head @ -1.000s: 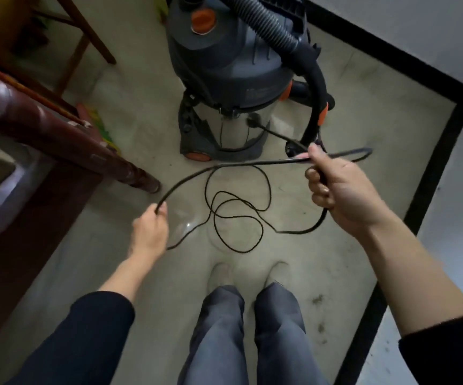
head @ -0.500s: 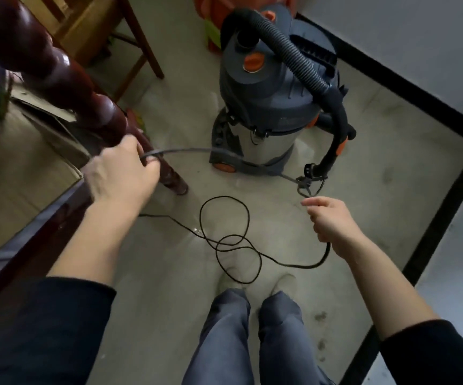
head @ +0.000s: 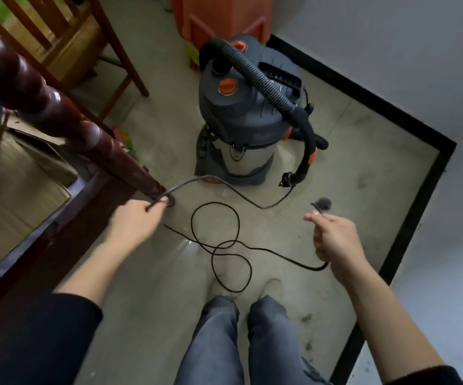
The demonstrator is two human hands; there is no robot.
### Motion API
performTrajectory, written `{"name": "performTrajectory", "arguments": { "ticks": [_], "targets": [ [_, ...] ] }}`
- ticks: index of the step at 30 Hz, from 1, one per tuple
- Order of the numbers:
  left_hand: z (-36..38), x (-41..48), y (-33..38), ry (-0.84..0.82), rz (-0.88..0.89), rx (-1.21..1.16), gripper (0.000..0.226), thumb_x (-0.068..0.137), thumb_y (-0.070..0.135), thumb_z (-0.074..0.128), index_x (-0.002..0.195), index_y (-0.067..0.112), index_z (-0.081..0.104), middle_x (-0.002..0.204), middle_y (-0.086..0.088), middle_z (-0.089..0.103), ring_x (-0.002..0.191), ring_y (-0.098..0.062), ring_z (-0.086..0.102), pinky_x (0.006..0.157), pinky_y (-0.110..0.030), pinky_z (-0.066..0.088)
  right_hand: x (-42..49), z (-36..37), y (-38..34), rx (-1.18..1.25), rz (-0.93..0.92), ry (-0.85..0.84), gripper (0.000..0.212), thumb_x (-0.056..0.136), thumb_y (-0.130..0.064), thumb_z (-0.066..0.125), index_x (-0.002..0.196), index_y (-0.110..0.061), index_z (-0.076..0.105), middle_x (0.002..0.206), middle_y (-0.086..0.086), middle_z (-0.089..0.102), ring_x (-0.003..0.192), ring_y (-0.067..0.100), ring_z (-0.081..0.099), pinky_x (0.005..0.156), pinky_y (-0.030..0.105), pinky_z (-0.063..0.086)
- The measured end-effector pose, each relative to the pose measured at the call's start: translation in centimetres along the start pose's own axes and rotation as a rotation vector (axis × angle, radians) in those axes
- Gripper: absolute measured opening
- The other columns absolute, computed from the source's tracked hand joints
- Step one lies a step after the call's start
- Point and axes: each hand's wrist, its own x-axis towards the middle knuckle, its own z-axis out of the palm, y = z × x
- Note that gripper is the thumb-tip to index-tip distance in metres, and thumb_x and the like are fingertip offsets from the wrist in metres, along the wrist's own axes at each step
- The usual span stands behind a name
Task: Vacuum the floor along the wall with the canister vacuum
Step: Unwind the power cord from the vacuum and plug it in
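The grey canister vacuum [head: 248, 126] with orange caps stands on the pale floor ahead of me, its black ribbed hose [head: 261, 79] arching over the top and down its right side. A thin black power cord [head: 222, 245] lies in loose loops on the floor between the vacuum and my feet. My left hand [head: 138, 220] pinches one stretch of the cord beside a dark wooden post. My right hand [head: 333, 234] is closed around another stretch, with a short cord end sticking up past the fingers.
A dark red turned wooden post [head: 58, 115] and rail run along the left. A wooden chair [head: 66, 37] and an orange plastic bin [head: 222, 18] stand behind. White walls with a black floor border [head: 408, 218] close the right side. A dust clump [head: 323, 203] lies there.
My left hand has dropped lower with its stretch of cord. My right hand has taken hold of the cord again, farther right. The view has tilted up, showing more of the vacuum.
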Motion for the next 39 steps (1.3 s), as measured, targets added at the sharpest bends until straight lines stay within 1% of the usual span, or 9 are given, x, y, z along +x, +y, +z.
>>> {"name": "performTrajectory", "arguments": {
  "ticks": [6, 9, 14, 20, 23, 27, 30, 36, 39],
  "targets": [
    [3.2, -6.2, 5.4, -0.139, 0.482, -0.144, 0.014, 0.066, 0.032, 0.052, 0.059, 0.023, 0.043, 0.051, 0.002, 0.047, 0.055, -0.020, 0.046, 0.056, -0.033, 0.042, -2.6, 5.7, -1.1, 0.025, 0.184, -0.372, 0.052, 0.087, -0.049, 0.064, 0.101, 0.001, 0.064, 0.049, -0.007, 0.021, 0.040, 0.009, 0.018, 0.040, 0.022, 0.014],
    [3.1, -7.4, 5.8, -0.225, 0.585, -0.302, 0.019, 0.068, 0.022, 0.059, 0.062, 0.028, 0.042, 0.051, 0.007, 0.040, 0.050, -0.012, 0.035, 0.052, -0.027, 0.034, -2.8, 9.7, -2.1, 0.041, 0.152, -0.399, 0.030, 0.086, -0.033, 0.071, 0.093, -0.007, 0.057, 0.047, -0.007, 0.022, 0.037, 0.007, 0.018, 0.035, 0.020, 0.016],
    [4.6, -4.9, 0.3, -0.286, 0.368, -0.355, 0.019, 0.075, 0.007, 0.065, 0.065, 0.019, 0.054, 0.052, 0.010, 0.044, 0.052, -0.007, 0.039, 0.053, -0.023, 0.035, -1.7, 10.4, -5.1, 0.140, -0.052, -0.213, 0.018, 0.095, -0.020, 0.060, 0.078, -0.016, 0.053, 0.053, -0.009, 0.032, 0.043, 0.004, 0.028, 0.040, 0.017, 0.023],
    [7.0, -4.6, -10.6, -0.296, -0.020, -0.268, 0.041, 0.096, 0.048, 0.049, 0.075, 0.015, 0.060, 0.067, -0.001, 0.060, 0.066, -0.022, 0.054, 0.061, -0.030, 0.041, -1.3, 7.5, -9.5, 0.379, -0.190, -0.021, 0.025, 0.101, -0.015, 0.048, 0.077, -0.020, 0.047, 0.039, -0.015, 0.029, 0.033, 0.001, 0.024, 0.033, 0.016, 0.019],
    [4.8, -5.4, -12.8, -0.145, -0.146, -0.409, 0.064, 0.085, 0.067, 0.036, 0.082, 0.009, 0.063, 0.071, -0.007, 0.061, 0.070, -0.027, 0.057, 0.061, -0.031, 0.039, -0.8, 6.7, -11.4, 0.434, -0.255, -0.006, 0.028, 0.102, -0.013, 0.046, 0.075, -0.020, 0.044, 0.039, -0.015, 0.028, 0.032, 0.001, 0.022, 0.033, 0.017, 0.016],
    [-3.3, -5.7, -12.1, 0.411, -0.120, -0.439, 0.078, 0.092, 0.065, 0.032, 0.107, -0.006, 0.061, 0.095, -0.029, 0.066, 0.090, -0.040, 0.064, 0.079, -0.042, 0.046, 0.1, 7.9, -11.3, 0.200, -0.261, -0.007, 0.025, 0.097, -0.020, 0.055, 0.074, -0.021, 0.047, 0.044, -0.011, 0.034, 0.036, 0.004, 0.028, 0.036, 0.019, 0.022],
    [-11.1, -8.1, -10.3, 0.701, 0.094, -0.273, 0.050, 0.098, 0.048, 0.040, 0.073, 0.005, 0.050, 0.066, -0.019, 0.051, 0.069, -0.039, 0.052, 0.062, -0.039, 0.032, -0.3, 9.7, -10.0, 0.002, -0.242, 0.031, 0.031, 0.089, -0.026, 0.062, 0.065, -0.022, 0.045, 0.056, -0.004, 0.042, 0.050, 0.013, 0.037, 0.051, 0.028, 0.030],
    [-15.4, -11.3, -8.3, 0.621, 0.213, -0.184, 0.055, 0.100, 0.046, 0.036, 0.065, 0.006, 0.048, 0.056, -0.008, 0.046, 0.055, -0.022, 0.041, 0.052, -0.036, 0.027, -2.0, 12.4, -7.6, -0.258, -0.189, 0.053, 0.039, 0.094, -0.030, 0.055, 0.061, -0.012, 0.049, 0.058, 0.005, 0.044, 0.059, 0.023, 0.044, 0.062, 0.032, 0.036],
    [-11.6, -9.8, -10.8, 0.494, 0.158, -0.075, 0.057, 0.097, 0.053, 0.034, 0.064, 0.010, 0.053, 0.065, -0.017, 0.058, 0.066, -0.037, 0.054, 0.056, -0.037, 0.034, -2.5, 11.8, -7.0, -0.368, -0.228, 0.110, 0.050, 0.098, -0.033, 0.049, 0.054, -0.011, 0.042, 0.055, 0.003, 0.040, 0.058, 0.022, 0.040, 0.063, 0.031, 0.034]
  ]
}}
